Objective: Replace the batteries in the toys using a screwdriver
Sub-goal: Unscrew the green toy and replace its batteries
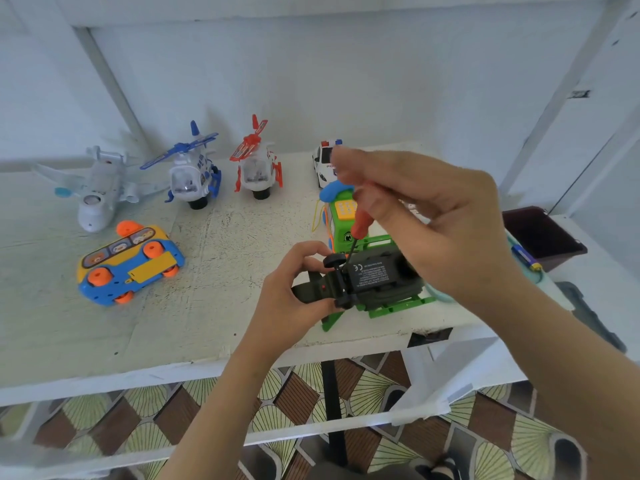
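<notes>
A dark green toy helicopter (374, 278) lies upside down near the table's front edge, its black underside with a printed label facing up. My left hand (294, 299) grips its tail end. My right hand (433, 216) holds an orange-handled screwdriver (360, 226) upright, its thin black tip touching the underside beside a small black wheel. A blue battery (526, 258) lies to the right, partly hidden by my right wrist.
A yellow and blue bus (128, 265) lies on its side at left. Along the back stand a white plane (97, 192), a blue helicopter (194, 171), a red helicopter (258, 168) and a police car (325, 161). A green toy phone (343, 216) sits behind the screwdriver. A dark box (543, 233) stands right.
</notes>
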The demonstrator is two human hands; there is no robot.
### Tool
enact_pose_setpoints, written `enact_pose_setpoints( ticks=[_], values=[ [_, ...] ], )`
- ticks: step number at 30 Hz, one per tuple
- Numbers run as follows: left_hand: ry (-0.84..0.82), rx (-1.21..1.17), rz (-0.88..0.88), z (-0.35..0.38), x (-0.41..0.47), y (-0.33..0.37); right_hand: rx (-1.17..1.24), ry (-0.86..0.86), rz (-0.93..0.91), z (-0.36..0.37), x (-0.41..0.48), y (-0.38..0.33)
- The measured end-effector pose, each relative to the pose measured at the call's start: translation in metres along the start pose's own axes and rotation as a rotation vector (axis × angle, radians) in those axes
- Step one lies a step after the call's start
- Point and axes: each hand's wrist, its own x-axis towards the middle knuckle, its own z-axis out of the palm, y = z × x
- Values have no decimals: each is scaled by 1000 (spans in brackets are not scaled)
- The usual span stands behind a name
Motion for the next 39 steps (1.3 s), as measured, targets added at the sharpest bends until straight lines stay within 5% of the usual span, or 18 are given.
enact_pose_setpoints(
  ticks=[6,11,14,19,28,34,39],
  values=[
    [-6,-5,11,0,0,0,-271,65,-76,4,-1,6],
    [-3,-17,-4,-1,1,-1,-64,-144,21,-1,0,4],
    [-7,-9,3,-2,1,-2,93,-69,112,3,1,5],
    [-10,-22,8,-2,1,-2,-297,118,28,1,2,11],
    [-9,-45,1,-3,1,-3,76,-104,154,-7,6,5],
    [-19,-21,3,-1,3,-2,-319,-94,-12,1,-1,2],
    [-21,4,2,-1,2,0,-159,-116,-2,-3,-5,-1]
  ],
)
